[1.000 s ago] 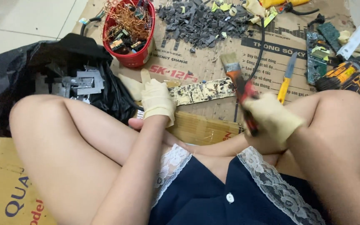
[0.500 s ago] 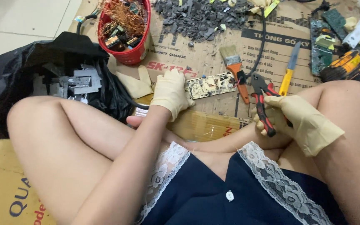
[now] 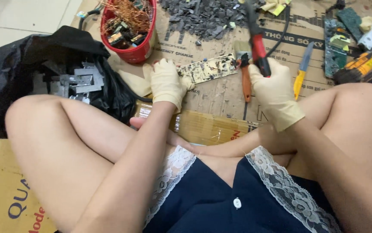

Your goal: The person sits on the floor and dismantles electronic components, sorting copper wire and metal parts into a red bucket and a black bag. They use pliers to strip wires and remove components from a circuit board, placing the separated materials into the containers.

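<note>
My left hand, in a cream rubber glove, presses down on the left end of a pale circuit board that lies on flattened cardboard. My right hand, gloved too, grips red-handled pliers upright, jaws pointing away over the board's right end. A paintbrush with an orange handle lies just right of the board, beside my right hand. I sit cross-legged on the cardboard.
A red bucket of copper wire and parts stands behind my left hand. A black bag with grey metal pieces is left. A heap of dark scraps, a yellow-handled screwdriver, green boards and a yellow-black drill lie behind and right.
My right hand has lifted the pliers from beside my thigh up and forward to the board's right end. My left hand stays on the board.
</note>
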